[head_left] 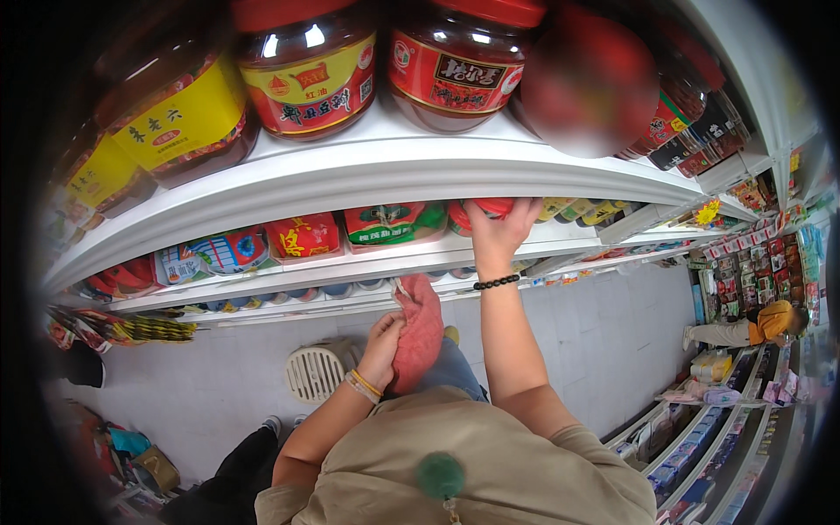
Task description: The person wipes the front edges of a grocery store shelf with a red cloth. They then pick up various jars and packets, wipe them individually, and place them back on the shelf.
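My right hand (502, 229) reaches onto the second shelf, its fingers wrapped over a red-lidded jar (459, 219) in the row; part of the jar is hidden by the hand. Lower and to the left, in front of my body, my left hand (382, 346) is closed on a red cloth (418, 337) that hangs in a bunch. Left of the jar stand a red and green packet (395, 224) and a red packet with yellow print (304, 237). Several small jars with yellow labels (595, 213) are to its right.
Large sauce jars (306, 79) with red lids line the white top shelf (367, 166). A beige slatted stool (317, 374) stands on the floor. Dark-clothed legs (232, 472) of another person are at lower left; a person in orange (772, 324) is far right.
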`<state>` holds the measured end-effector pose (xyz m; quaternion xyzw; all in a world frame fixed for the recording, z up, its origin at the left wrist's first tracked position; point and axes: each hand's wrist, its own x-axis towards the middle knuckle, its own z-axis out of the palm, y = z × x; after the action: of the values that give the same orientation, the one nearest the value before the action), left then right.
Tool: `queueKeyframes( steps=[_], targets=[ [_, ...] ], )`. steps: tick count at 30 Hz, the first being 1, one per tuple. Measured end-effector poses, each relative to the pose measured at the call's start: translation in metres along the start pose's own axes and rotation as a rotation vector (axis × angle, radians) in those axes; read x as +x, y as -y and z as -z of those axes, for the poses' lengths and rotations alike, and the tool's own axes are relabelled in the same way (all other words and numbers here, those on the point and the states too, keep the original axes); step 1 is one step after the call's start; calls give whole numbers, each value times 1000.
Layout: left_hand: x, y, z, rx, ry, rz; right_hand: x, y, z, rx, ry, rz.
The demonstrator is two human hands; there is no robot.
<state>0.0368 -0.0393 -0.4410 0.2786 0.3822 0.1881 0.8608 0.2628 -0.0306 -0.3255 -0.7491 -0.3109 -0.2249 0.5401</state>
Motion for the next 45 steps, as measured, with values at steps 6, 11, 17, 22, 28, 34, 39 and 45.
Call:
queueKeyframes(
  steps=[6,11,17,22,28,34,39,45],
  targets=[
    [-12,-19,-20,-142,80,75,-24,6,37,153,-58,88],
    [-10,-37,-39,-507,486,283,-86,26,102,304,187,54],
    [-24,-38,-65,-290,615,222,-134,44,128,267,382,-29],
    [-16,-23,-64,-182,292,37,-133,56,136,115,343,133],
    [-58,-51,-74,657,272,-628,-146,33,159,17,510,71],
    [-86,-57,-82,1341,486,-1101,-167,39,150,40,418,-222],
    [-85,-60,-68,870,457,-1093,-144,36,136,299,256,-380],
    [-67,-26,-29,730,257,-548,-61,26,100,50,139,64]
  ],
)
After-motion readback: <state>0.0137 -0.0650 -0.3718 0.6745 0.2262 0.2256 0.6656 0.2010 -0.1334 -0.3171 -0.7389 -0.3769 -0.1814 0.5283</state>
